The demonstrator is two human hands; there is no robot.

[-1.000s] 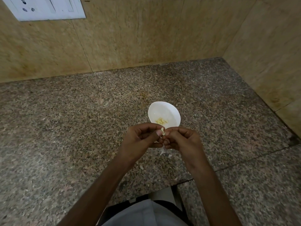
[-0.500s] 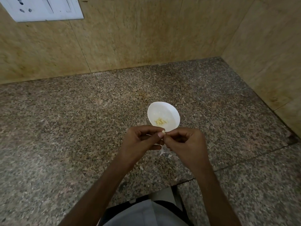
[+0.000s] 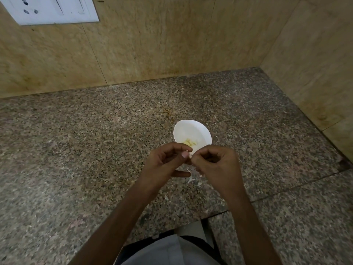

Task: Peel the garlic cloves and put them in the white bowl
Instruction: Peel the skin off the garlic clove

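A small white bowl (image 3: pixel 193 131) stands on the speckled granite counter, with a few pale yellow peeled garlic pieces (image 3: pixel 190 143) at its bottom. Just in front of the bowl my left hand (image 3: pixel 165 163) and my right hand (image 3: pixel 215 165) meet fingertip to fingertip. Between them they pinch a garlic clove (image 3: pixel 190 154), of which only a small pale bit shows. Both hands have their fingers curled inward. Thin white peel scraps (image 3: pixel 191 179) lie on the counter under the hands.
The granite counter (image 3: pixel 95 150) runs to a tan stone wall at the back and another on the right, forming a corner. A white switch plate (image 3: pixel 55 8) is on the wall at upper left. The counter's front edge is near my body.
My hands have stayed together in front of the bowl. The right hand's fingers have shifted slightly around the clove, and the clove shows less than before.
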